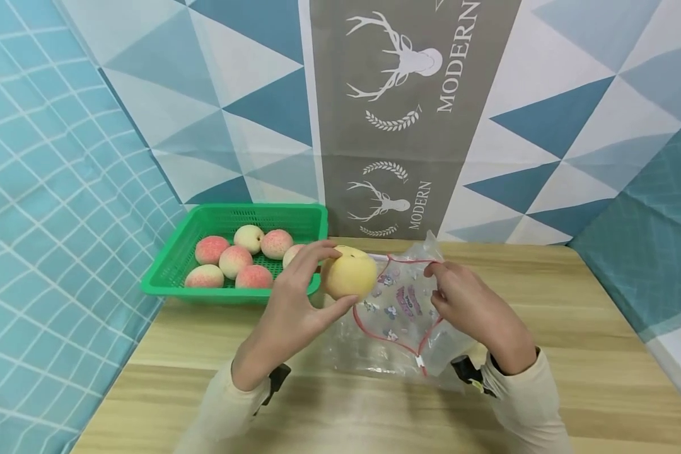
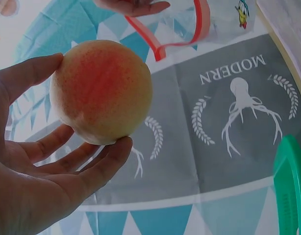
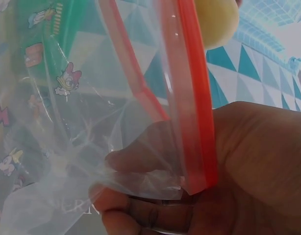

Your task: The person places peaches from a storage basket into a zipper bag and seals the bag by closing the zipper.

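Note:
A yellow peach with a red blush (image 2: pixel 104 90) is held by my left hand (image 1: pixel 292 309), thumb on one side and fingertips on the other. It hovers beside the mouth of a clear zip bag (image 1: pixel 397 309) with red edging and printed cartoon figures. My right hand (image 1: pixel 477 309) pinches the bag's rim at the right, and the mouth gapes wide. In the right wrist view the thumb and fingers (image 3: pixel 113 203) grip the clear film by the red zip strip (image 3: pixel 197 122). A white slider (image 1: pixel 419 361) sits at the near corner of the mouth.
A green basket (image 1: pixel 173 271) holding several pink and pale peaches (image 1: pixel 235 260) stands at the back left of the wooden table (image 1: pixel 573 353). Patterned cloth with deer prints (image 1: pixel 397 126) rises behind the table, and a blue checked cloth (image 1: pixel 45 239) hangs at the left.

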